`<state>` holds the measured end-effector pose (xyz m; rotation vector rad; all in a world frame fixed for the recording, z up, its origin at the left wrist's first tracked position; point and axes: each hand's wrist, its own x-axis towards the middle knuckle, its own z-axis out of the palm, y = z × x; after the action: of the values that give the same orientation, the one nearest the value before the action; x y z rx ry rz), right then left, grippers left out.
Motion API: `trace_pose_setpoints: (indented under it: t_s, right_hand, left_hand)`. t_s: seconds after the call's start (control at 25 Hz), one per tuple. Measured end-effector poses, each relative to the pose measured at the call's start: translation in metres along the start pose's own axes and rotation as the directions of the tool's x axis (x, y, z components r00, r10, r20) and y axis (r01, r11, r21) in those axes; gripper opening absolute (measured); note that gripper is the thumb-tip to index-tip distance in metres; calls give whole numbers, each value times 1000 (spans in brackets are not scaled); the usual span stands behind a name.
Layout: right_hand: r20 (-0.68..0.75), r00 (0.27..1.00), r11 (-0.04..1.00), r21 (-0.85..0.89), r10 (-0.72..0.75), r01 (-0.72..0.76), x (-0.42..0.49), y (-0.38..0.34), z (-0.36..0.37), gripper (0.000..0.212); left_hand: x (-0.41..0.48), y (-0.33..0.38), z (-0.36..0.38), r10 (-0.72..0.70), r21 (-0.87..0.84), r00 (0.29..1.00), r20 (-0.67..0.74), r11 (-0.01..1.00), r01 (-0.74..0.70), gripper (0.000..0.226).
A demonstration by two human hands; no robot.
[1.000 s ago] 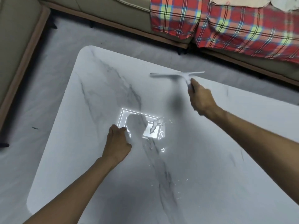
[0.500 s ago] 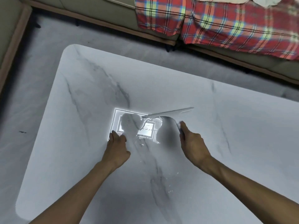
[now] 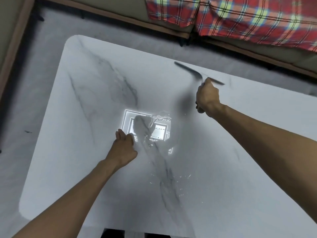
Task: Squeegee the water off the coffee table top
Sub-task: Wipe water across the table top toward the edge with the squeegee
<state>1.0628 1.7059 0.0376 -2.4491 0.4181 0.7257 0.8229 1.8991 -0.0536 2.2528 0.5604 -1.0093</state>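
The white marble coffee table top [image 3: 85,134] fills most of the view. My right hand [image 3: 207,98] grips the squeegee [image 3: 193,73] by its handle near the table's far edge; the blade is blurred and slants from upper left to lower right. My left hand [image 3: 125,148] rests on the table near the middle, fingers loosely together, holding nothing. Water [image 3: 159,119] glints in a bright ceiling-light reflection just right of my left hand, and small droplets [image 3: 181,179] lie scattered nearer to me.
A sofa with a red plaid blanket [image 3: 248,19] runs along the far side, close to the table. Another sofa section [image 3: 12,40] stands at the left. Grey floor [image 3: 25,109] surrounds the table's left and far edges.
My right hand swung the squeegee from the table's middle, by the reflection, back out to the far edge. My left hand stayed in place on the table.
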Motion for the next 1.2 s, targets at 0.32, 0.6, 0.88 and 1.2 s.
trace_pose_setpoints:
  t_s: [0.32, 0.6, 0.88, 1.2]
  right_hand:
    - [165, 889, 824, -331, -428, 459, -72, 56, 62, 41]
    - [147, 924, 773, -511, -352, 376, -115, 137, 42, 40]
    - [81, 967, 820, -516, -241, 248, -159, 196, -3, 42]
    - [228, 807, 606, -558, -544, 566, -195, 156, 30, 45]
  left_hand:
    - [-16, -14, 9, 104, -60, 983, -150, 992, -114, 23]
    - [-58, -36, 44, 113, -13, 992, -55, 993, -114, 18]
    - [-101, -45, 62, 60, -129, 998, -29, 990, -63, 19]
    - [-127, -73, 45, -157, -397, 896, -416, 918, -23, 13]
